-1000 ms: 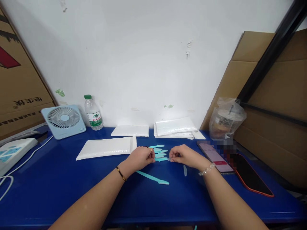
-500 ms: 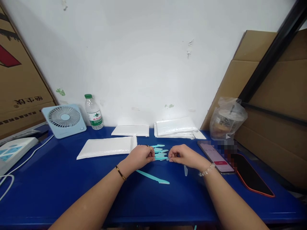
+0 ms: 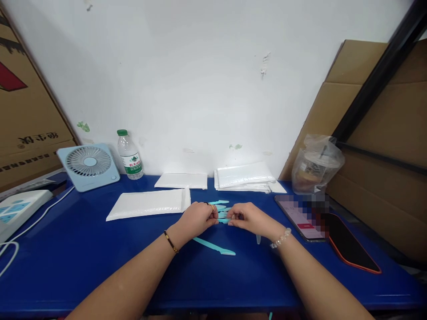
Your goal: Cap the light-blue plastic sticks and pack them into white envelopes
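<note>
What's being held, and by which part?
A teal tool, by its handle in the left hand; the right hand is at its other end, grip unclear.

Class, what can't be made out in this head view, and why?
Head view:
Teal tool in left hand: ends hidden by that hand and right hand.
Clear piece: upper end covered by right hand.
White device: cut off by left edge.
Lit phone: screen partly hidden by pixelation.

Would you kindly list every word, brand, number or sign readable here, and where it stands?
"农夫山…" on the clear plastic bottle with green cap; the line below is blurred.
"®", apparently, on the brown cardboard box at left; its characters are unclear.
Pale-screened rectangular phone: digits too blurred to read.
</note>
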`<action>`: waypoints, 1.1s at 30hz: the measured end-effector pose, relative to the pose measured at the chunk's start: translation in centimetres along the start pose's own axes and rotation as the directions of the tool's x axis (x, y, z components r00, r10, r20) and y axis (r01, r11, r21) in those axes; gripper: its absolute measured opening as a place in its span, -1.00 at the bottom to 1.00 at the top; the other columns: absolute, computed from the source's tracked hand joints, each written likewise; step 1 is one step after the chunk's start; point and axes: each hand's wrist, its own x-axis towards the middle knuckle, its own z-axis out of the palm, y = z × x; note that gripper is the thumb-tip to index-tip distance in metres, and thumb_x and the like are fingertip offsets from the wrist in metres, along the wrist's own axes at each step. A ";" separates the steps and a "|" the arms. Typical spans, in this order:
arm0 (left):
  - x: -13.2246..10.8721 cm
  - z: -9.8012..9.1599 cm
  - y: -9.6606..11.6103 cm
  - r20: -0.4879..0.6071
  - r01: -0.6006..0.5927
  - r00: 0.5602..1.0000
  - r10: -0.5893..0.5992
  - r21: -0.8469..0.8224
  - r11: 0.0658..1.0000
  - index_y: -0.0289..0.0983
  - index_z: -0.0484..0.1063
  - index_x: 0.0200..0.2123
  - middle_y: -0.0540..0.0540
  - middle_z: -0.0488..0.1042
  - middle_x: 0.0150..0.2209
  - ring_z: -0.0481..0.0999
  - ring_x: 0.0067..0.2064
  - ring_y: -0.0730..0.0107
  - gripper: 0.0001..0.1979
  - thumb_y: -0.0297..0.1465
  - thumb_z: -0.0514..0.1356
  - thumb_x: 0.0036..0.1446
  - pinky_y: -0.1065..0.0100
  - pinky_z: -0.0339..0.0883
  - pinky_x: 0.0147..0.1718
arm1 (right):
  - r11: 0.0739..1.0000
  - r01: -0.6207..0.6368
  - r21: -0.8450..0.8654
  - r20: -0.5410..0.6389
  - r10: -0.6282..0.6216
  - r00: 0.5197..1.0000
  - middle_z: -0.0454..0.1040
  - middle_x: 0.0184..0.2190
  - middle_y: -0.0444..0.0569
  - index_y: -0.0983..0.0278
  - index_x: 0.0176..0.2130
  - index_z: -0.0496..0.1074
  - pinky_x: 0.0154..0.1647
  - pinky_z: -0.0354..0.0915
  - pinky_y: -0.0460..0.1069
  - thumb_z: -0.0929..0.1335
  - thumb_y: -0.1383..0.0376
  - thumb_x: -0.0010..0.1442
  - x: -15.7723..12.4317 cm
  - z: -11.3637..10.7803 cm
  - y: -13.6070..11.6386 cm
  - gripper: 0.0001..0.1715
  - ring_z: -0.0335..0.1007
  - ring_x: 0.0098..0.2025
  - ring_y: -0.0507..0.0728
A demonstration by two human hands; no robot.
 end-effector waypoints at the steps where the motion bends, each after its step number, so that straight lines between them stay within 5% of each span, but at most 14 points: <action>1: -0.1 -0.2 0.0 -0.036 -0.005 0.999 0.005 0.007 1.000 -0.21 0.43 -0.27 -0.04 0.47 -0.30 0.41 -0.25 0.31 -0.85 -0.33 0.19 0.06 0.36 0.19 -0.28 | 1.000 -0.007 0.005 -0.009 0.007 1.000 0.43 -0.37 -0.08 0.26 -0.27 0.46 -0.39 0.23 -0.09 0.34 0.20 0.12 -0.3 -0.7 0.2 -0.80 0.33 -0.40 0.03; 4: -0.7 -1.2 0.2 -0.080 -0.054 0.996 0.051 -0.042 0.998 -0.18 0.41 -0.16 -0.08 0.40 -0.13 0.36 -0.11 0.24 -0.68 -0.23 0.25 -0.01 0.34 0.20 -0.21 | 1.000 -0.031 -0.004 0.089 0.031 0.996 0.40 -0.29 -0.06 0.24 -0.27 0.49 -0.37 0.24 -0.09 0.40 0.22 0.03 -1.7 -2.9 1.2 -0.78 0.32 -0.36 0.04; 7: -1.5 -2.0 0.7 0.152 -0.131 0.976 0.155 -0.160 0.978 -0.14 0.44 -0.21 -0.03 0.40 -0.22 0.39 -0.24 0.33 -0.62 -0.16 0.32 -0.13 0.40 0.21 -0.36 | 0.995 -0.088 -0.049 0.307 0.099 0.946 0.38 -0.33 -0.10 0.22 -0.34 0.53 -0.44 0.21 -0.11 0.49 0.29 -0.17 -2.5 -3.9 2.1 -0.72 0.30 -0.40 0.02; 10: -2.0 -1.9 1.3 0.312 -0.160 0.926 0.212 -0.183 0.970 -0.17 0.48 -0.31 -0.01 0.44 -0.34 0.38 -0.36 0.39 -0.75 -0.26 0.32 -0.12 0.42 0.15 -0.47 | 0.985 -0.138 -0.101 0.329 0.164 0.930 0.38 -0.42 -0.12 0.27 -0.47 0.51 -0.50 0.16 -0.12 0.49 0.33 -0.20 -2.3 -3.4 2.5 -0.84 0.27 -0.47 0.00; 14: -2.0 -1.3 1.6 0.279 -0.196 0.934 0.223 -0.121 0.973 -0.20 0.46 -0.41 0.01 0.45 -0.42 0.35 -0.42 0.44 -0.95 -0.40 0.20 -0.01 0.43 0.13 -0.48 | 0.981 -0.194 0.009 0.239 0.186 0.953 0.41 -0.53 -0.14 0.28 -0.43 0.45 -0.50 0.19 -0.11 0.41 0.28 -0.03 -1.5 -2.3 2.3 -0.89 0.31 -0.49 0.02; 19: -2.0 -1.0 1.6 0.238 -0.198 0.949 0.204 -0.051 0.979 -0.23 0.39 -0.49 0.03 0.42 -0.50 0.30 -0.49 0.47 -0.90 -0.51 0.11 -0.04 0.44 0.11 -0.49 | 0.946 -0.153 0.284 0.021 0.153 0.988 0.40 -0.46 -0.13 0.25 -0.18 0.37 -0.45 0.29 -0.08 0.31 0.18 0.13 -1.1 -1.9 1.7 -0.73 0.38 -0.47 0.02; 25: -1.8 -1.4 1.4 0.126 -0.153 0.978 0.169 -0.128 0.980 -0.24 0.35 -0.39 0.00 0.41 -0.45 0.32 -0.44 0.46 -0.86 -0.42 0.01 0.12 0.45 0.13 -0.46 | 0.860 -0.127 0.494 -0.046 0.171 0.984 0.41 -0.48 -0.10 0.30 -0.29 0.30 -0.50 0.31 -0.08 0.37 0.09 0.07 -0.6 -1.7 1.1 -0.66 0.44 -0.44 0.07; 33: -1.0 -1.2 0.6 -0.079 0.003 0.997 -0.027 -0.293 0.956 -0.25 0.23 -0.41 0.00 0.34 -0.44 0.27 -0.46 0.47 -0.81 -0.32 -0.06 0.19 0.43 0.12 -0.47 | 0.802 0.006 0.598 -0.242 0.173 0.955 0.40 -0.51 -0.11 0.30 -0.38 0.29 -0.54 0.23 -0.10 0.36 0.12 0.11 -0.7 -2.1 0.4 -0.71 0.27 -0.60 -0.04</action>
